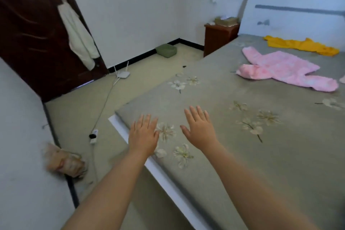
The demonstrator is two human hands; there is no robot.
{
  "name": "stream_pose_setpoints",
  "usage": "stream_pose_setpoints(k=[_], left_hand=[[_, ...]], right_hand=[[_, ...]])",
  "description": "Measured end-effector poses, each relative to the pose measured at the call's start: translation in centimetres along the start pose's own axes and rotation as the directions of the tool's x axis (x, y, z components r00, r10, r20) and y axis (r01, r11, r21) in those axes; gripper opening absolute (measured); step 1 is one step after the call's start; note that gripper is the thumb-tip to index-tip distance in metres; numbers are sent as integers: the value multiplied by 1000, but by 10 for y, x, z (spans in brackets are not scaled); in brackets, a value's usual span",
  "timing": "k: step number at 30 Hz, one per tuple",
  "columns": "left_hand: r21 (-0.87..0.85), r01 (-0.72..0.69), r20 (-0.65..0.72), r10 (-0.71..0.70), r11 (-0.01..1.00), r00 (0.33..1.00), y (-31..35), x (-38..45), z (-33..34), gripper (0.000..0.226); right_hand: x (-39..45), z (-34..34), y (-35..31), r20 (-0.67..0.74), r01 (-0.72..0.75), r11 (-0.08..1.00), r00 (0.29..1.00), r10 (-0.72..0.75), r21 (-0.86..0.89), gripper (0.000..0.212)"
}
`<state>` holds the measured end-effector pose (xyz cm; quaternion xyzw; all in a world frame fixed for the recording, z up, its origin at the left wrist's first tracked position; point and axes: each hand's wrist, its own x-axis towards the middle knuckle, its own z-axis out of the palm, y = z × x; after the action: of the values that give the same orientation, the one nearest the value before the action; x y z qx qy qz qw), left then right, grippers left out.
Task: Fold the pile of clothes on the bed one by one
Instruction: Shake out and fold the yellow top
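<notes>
The pink garment point(285, 70) lies spread flat on the far right part of the bed point(214, 155), unfolded, with what looks like a hood or sleeve bunched at its near-left end and another sleeve reaching up and left; its long axis runs from upper left to lower right across the bed, the lower end pointing toward the right edge of the view. It seems laid out open so that it can be folded where it lies. Beyond it, nearer the wall, a yellow garment point(302, 45) lies crumpled in a long strip, running roughly left to right and well apart from the pink one. A sliver of another pale piece shows at the right edge of the view, too cut off to name. Neither hand touches any clothing. The left hand point(143, 134) and the right hand point(198, 127) are held out palm down over the near corner of the bed, side by side but apart, fingers straight and only slightly spread, holding nothing; whether they rest on the sheet or hover just above it I cannot tell. They are well short of the pink garment, so folding has probably not yet begun, and a reach forward and right is what the next step calls for.
</notes>
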<state>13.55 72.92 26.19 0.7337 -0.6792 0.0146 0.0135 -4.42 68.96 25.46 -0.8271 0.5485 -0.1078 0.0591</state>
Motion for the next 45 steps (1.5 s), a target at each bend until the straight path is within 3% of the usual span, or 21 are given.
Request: stream_pose_setpoints(k=[8,14,25,31,35,40,45], left_hand=[[7,261,11,-261,965,965,-237,25,16,51],[-2,373,11,-373,928,928,-365,65,2,51],[94,496,-217,-468,863,856,-567,274,-61,51],[93,514,-253,-479,853,841,-651,394,-88,50],[66,526,-240,-498,848,833,-700,473,-78,50],[82,449,-174,-431,890,885,-756,597,-58,48],[65,308,-132,-297,949,946,-782,746,-43,46]], right_hand=[[146,66,-203,123,194,980,974,-188,-40,61],[248,91,-311,151,320,947,937,-313,-23,60],[535,101,-445,-37,456,890,889,-456,-15,60],[685,93,-505,-156,495,868,861,-484,38,60],[771,115,-531,-165,494,868,861,-481,47,59],[888,159,-534,-122,429,902,899,-420,52,58],[1003,176,-499,-81,267,964,961,-265,15,58]])
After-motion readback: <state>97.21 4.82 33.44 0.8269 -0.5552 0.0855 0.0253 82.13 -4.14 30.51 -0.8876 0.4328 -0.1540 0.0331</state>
